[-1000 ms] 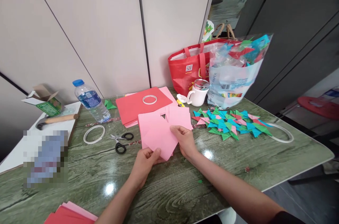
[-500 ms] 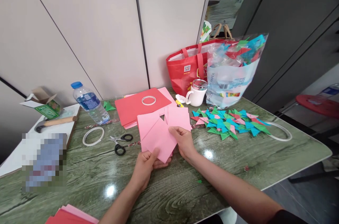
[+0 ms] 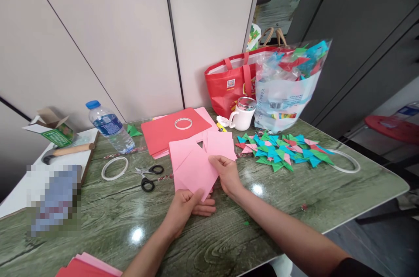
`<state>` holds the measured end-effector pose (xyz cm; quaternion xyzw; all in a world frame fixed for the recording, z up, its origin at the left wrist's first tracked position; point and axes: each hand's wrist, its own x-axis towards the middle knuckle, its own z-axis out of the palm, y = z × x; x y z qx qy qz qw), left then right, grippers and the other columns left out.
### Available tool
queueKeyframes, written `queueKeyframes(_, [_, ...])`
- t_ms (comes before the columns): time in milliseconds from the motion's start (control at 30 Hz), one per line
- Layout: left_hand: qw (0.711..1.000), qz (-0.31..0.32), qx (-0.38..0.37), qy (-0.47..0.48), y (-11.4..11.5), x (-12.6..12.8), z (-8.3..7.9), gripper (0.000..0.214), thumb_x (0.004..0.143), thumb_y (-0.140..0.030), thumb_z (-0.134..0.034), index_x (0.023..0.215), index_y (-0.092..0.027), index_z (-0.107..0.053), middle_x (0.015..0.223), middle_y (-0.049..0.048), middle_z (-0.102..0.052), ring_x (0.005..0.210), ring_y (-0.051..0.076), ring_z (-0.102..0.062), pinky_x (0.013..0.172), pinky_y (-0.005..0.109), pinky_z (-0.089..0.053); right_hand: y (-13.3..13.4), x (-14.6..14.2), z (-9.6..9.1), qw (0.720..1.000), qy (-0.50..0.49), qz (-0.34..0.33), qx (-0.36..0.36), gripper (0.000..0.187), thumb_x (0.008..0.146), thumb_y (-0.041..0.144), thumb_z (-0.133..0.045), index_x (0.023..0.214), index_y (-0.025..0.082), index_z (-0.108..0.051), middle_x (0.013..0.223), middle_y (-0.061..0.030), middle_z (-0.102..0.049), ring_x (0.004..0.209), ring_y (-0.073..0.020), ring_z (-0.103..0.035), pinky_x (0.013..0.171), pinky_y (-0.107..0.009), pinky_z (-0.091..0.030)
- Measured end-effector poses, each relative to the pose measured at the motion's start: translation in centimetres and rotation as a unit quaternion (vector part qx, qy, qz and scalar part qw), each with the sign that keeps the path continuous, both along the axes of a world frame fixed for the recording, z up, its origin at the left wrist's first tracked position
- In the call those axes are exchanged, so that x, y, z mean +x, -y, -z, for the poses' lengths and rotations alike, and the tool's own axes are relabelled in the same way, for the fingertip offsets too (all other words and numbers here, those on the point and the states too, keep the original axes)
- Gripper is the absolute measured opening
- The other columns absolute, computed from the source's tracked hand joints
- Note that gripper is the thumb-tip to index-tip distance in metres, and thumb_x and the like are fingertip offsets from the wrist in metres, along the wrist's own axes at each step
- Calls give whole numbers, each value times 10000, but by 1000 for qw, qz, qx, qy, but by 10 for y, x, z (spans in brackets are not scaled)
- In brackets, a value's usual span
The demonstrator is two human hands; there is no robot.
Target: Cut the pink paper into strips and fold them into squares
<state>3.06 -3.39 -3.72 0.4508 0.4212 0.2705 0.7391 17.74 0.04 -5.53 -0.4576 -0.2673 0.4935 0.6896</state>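
Observation:
A pink sheet of paper [image 3: 198, 172], turned cornerwise, is held between my two hands over the table. My left hand [image 3: 190, 205] pinches its lower corner, thumb on top and fingers beneath. At its right corner, the thumb and fingers of my right hand [image 3: 226, 173] grip the edge. Behind the sheet lie stacks of pink paper [image 3: 221, 143], partly covered by it. Black-handled scissors [image 3: 149, 176] rest with blades apart, left of the paper.
Red sheets [image 3: 163, 133] with a tape roll [image 3: 183, 123] lie behind. Folded paper pieces [image 3: 278, 150] spread to the right, near a white mug [image 3: 244, 114] and a filled plastic bag [image 3: 284, 93]. A water bottle [image 3: 109, 126] and another roll [image 3: 115, 168] stand left.
My left hand has shifted slightly right, its thumb sliding along the lower corner and its fingers reaching further out underneath. My right hand stays nearly in place.

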Motion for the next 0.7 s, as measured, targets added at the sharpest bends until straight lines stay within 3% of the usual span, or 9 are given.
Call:
queueKeyframes(233, [1000, -12, -9, -9, 1, 0, 1, 428, 696, -448, -624, 766, -27, -649, 784, 196, -707, 654, 259, -683, 659, 367, -542, -1, 1, 2, 1000, -3, 2, 1, 173, 587, 325, -705, 627, 158, -682, 594, 6, -645, 534, -109, -498, 531, -236, -370])
queueKeyframes(533, [999, 32, -14, -2, 3, -2, 0, 416, 672, -448, -644, 731, -36, -649, 720, 185, -709, 620, 248, -683, 616, 337, -535, -4, 1, 8, 1000, -22, 8, -4, 179, 575, 324, -718, 629, 157, -686, 601, 3, -646, 549, -110, -501, 535, -234, -379])
queueKeyframes(700, [999, 22, -19, -29, 1, -2, -4, 464, 668, -486, -626, 813, -46, -641, 777, 181, -706, 598, 229, -677, 547, 314, -531, -4, 3, 8, 1000, -23, 18, -7, 185, 571, 326, -720, 629, 154, -684, 605, 6, -647, 552, -108, -503, 549, -234, -388])
